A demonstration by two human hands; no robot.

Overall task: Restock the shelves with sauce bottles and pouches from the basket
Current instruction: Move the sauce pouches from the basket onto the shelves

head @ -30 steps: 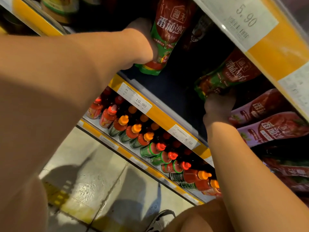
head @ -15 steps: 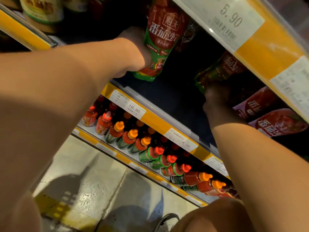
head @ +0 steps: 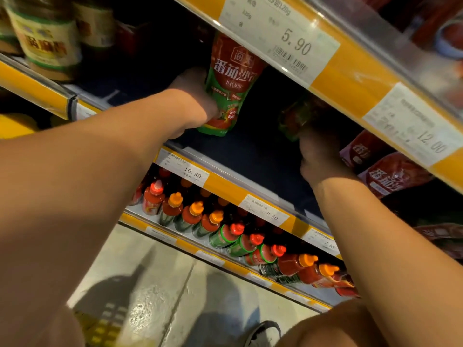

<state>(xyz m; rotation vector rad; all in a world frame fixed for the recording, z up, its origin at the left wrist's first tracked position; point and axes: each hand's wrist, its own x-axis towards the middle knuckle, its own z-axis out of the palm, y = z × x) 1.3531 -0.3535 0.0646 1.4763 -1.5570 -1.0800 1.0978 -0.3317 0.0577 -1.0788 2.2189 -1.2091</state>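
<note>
My left hand (head: 194, 102) grips a red and green tomato sauce pouch (head: 231, 81) at its lower left side, holding it upright on the dark middle shelf (head: 255, 156). My right hand (head: 317, 156) reaches deep into the same shelf and holds a second red and green pouch (head: 297, 116), which sits in shadow under the upper shelf's yellow rail (head: 350, 78). The fingers of both hands are mostly hidden behind the pouches. No basket is in view.
Purple and red pouches (head: 390, 176) lie at the right of the same shelf. Rows of sauce bottles (head: 225, 229) with red and orange caps fill the shelf below. Jars (head: 47, 38) stand at upper left. Grey floor and a shoe (head: 263, 333) lie below.
Both hands have pushed their pouches further into the shelf. The right-hand pouch has gone deeper under the upper rail and into shadow.
</note>
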